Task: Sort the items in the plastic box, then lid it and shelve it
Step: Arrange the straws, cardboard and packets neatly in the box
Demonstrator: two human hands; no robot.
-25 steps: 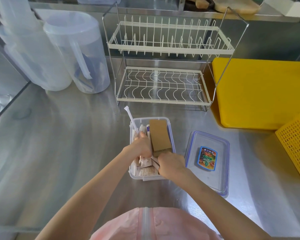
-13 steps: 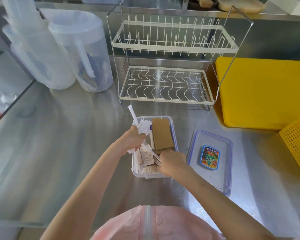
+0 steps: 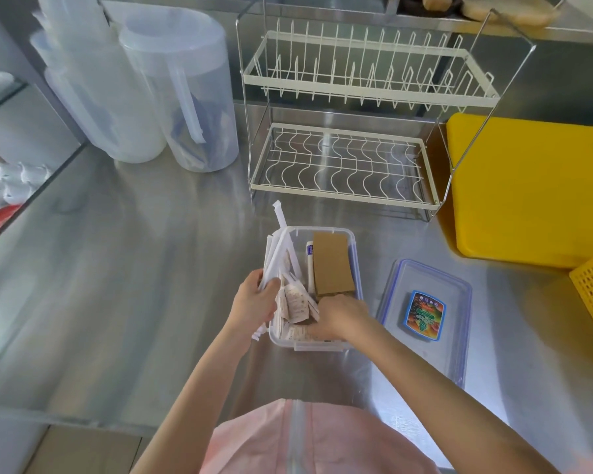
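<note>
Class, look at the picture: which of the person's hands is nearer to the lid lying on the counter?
Right. The right hand is in the near right end of the box, beside the lid. The left hand grips white wrappers at the box's far side from it.

Commercial kitchen: stainless steel counter (image 3: 117,268), wire dish rack (image 3: 343,131), plastic pitchers (image 3: 185,97), yellow cutting board (image 3: 534,189).

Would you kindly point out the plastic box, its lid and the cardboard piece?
plastic box (image 3: 357,268), head view, right wall.
lid (image 3: 425,354), head view, bare clear panel.
cardboard piece (image 3: 332,265), head view, middle of its face.
</note>
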